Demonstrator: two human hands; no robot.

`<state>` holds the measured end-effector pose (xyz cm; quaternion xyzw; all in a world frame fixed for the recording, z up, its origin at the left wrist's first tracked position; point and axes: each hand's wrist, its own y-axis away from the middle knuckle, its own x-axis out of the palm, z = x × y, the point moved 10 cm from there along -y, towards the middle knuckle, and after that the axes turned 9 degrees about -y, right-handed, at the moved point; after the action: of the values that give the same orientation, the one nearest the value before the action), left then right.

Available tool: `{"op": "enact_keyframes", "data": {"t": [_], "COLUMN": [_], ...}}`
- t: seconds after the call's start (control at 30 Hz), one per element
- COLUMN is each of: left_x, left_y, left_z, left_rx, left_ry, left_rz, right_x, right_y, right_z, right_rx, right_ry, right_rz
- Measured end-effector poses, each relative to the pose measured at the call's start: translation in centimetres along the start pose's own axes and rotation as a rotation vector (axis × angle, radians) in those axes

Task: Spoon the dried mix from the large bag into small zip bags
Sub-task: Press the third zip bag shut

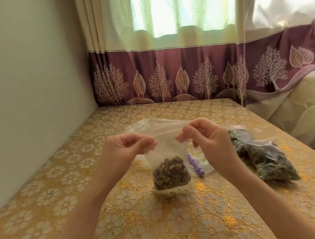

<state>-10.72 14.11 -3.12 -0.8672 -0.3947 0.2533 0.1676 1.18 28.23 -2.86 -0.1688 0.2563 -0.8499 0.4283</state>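
Pinching the top edge of a small zip bag with left hand and right hand, dried mix heaped at its bottom, above the desk. Lying just right: purple spoon, then filled bags.

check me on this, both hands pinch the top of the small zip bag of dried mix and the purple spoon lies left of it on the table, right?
Not quite. In the head view the purple spoon lies right of the small zip bag, not left. Left hand and right hand do pinch its top.
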Motion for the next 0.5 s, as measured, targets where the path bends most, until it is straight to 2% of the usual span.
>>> {"op": "enact_keyframes", "data": {"t": [0.1,0.2,0.23,0.3,0.37,0.43,0.5], "left_x": [-0.6,1.4,1.5,0.4,-0.4,0.2,1.9], "left_y": [-0.8,-0.5,-0.4,-0.4,-0.4,-0.4,-0.2], "left_z": [-1.2,-0.1,0.4,0.5,-0.4,-0.9,-0.2], "left_rx": [0.041,-0.029,-0.047,-0.035,0.018,0.047,0.01], "left_ry": [-0.051,-0.186,-0.196,-0.182,-0.144,-0.101,-0.121], "left_rz": [0.007,0.2,0.204,0.109,0.027,0.026,0.096], "right_x": [-0.5,1.1,1.0,0.1,-0.5,-0.8,-0.2], "right_y": [0.1,1.3,1.6,1.4,0.8,0.3,0.6], "right_z": [1.2,-1.1,-1.7,-1.9,-0.8,0.1,-0.8], "right_rx": [-0.072,0.079,0.119,0.157,0.106,0.057,0.107], "right_ry": [0.002,0.129,0.157,0.117,0.051,-0.01,-0.015], "right_rz": [-0.014,0.115,0.122,0.08,0.045,0.016,0.032]}}
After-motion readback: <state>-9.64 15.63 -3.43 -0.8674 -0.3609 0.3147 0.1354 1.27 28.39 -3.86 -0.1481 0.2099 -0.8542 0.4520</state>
